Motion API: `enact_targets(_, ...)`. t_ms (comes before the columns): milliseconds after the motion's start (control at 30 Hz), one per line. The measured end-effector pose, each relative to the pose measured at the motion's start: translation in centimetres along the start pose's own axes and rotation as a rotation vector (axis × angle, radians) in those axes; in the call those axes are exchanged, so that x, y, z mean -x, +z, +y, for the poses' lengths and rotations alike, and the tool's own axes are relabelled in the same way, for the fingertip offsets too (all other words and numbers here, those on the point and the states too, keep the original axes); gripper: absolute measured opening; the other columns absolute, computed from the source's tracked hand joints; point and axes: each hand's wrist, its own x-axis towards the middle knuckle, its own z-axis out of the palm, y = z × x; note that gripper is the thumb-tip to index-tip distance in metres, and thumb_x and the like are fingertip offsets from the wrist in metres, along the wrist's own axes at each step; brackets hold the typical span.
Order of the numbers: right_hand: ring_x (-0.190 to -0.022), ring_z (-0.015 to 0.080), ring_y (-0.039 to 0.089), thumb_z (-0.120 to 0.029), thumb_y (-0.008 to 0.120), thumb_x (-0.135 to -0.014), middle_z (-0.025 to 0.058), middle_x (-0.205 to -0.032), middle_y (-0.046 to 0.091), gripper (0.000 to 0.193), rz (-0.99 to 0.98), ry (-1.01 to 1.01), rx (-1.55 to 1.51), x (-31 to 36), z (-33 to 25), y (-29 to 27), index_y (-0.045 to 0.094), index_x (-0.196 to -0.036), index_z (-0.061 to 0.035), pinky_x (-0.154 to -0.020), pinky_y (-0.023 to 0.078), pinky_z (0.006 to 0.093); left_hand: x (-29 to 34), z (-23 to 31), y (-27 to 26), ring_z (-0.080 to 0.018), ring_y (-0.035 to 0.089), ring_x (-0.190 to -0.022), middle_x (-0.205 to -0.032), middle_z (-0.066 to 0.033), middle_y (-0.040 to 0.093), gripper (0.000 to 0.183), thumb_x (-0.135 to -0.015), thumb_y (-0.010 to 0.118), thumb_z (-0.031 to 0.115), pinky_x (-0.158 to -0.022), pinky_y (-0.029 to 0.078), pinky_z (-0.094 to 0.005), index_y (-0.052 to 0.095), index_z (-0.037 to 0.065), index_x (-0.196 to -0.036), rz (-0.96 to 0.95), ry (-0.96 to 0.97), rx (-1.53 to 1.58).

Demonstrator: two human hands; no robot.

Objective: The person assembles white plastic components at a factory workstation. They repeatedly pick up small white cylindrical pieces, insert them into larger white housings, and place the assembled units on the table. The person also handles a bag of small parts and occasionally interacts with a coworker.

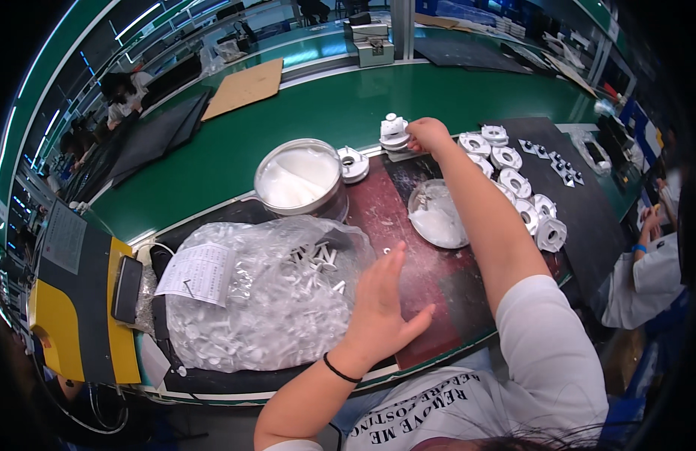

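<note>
My right hand [430, 136] reaches far across the table, its fingers closed at the right side of a white plastic assembly [393, 132] with a small round knob on top. That assembly stands upright at the edge of the green surface. My left hand [379, 310], a black band at its wrist, hovers over the near middle with fingers spread and nothing in it. Beside it lies a big clear plastic bag [265, 316] full of small white plastic pins. Below my right forearm sits a round dish [438, 214] with a clear bag inside.
A round metal tin [301, 180] with white contents stands behind the bag, beside a white ring-shaped part [353, 165]. Several similar white housings [515, 183] cluster at the right, near small black-and-silver parts [560, 167]. A yellow-and-grey machine [84, 293] stands left. Another person [652, 263] sits at far right.
</note>
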Motion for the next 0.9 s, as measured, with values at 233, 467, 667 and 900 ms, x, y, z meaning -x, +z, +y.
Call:
enact_targets(233,-0.067,0.0236,0.065,-0.016,0.055,-0.087,0.0151,-0.088,0.062,0.029,0.011,0.099,-0.095,-0.6,-0.2,0.1,0.057,-0.106,0.0062,-0.053,0.056,0.0282,-0.1,-1.2,-0.1,-0.038,0.041,-0.119,-0.137,-0.0198,0.038,0.091,-0.066,0.074,0.015,-0.099,0.033,-0.0448,0.022,0.003,-0.139,-0.003,0.039,-0.053)
enact_targets(467,-0.089,0.0213,0.063,-0.021,0.062,-0.083,0.0125,-0.094,0.067,0.031,-0.126,-0.388,0.696,14.4,-2.6,-11.2,0.064,-0.107,-0.0018,-0.078,0.049,0.0324,-0.4,-0.2,0.3,-0.0384,0.044,-0.115,-0.135,-0.0198,0.039,0.078,-0.069,0.07,0.014,-0.095,0.035,-0.0467,0.03,0.005,-0.135,-0.037,0.046,-0.014)
enact_targets(667,-0.108,0.0273,0.055,-0.025,0.071,-0.076,0.0129,-0.11,0.062,0.037,0.243,-0.342,0.945,25.0,2.6,-18.8,0.064,-0.104,-0.0035,-0.091,0.042,0.0358,-0.4,0.5,0.3,-0.0387,0.044,-0.115,-0.134,-0.0204,0.041,0.078,-0.068,0.07,0.011,-0.097,0.034,-0.047,0.03,0.005,-0.135,-0.069,0.04,-0.019)
enact_targets(900,-0.127,0.0288,0.038,-0.036,0.075,-0.067,0.0108,-0.124,0.054,0.063,0.321,-0.506,1.073,26.6,4.5,-17.7,0.054,-0.119,-0.0082,-0.106,0.022,0.047,-0.3,0.6,0.5,-0.0386,0.043,-0.116,-0.134,-0.0206,0.041,0.079,-0.068,0.07,0.01,-0.098,0.034,-0.0456,0.029,0.001,-0.135,-0.129,0.023,-0.036)
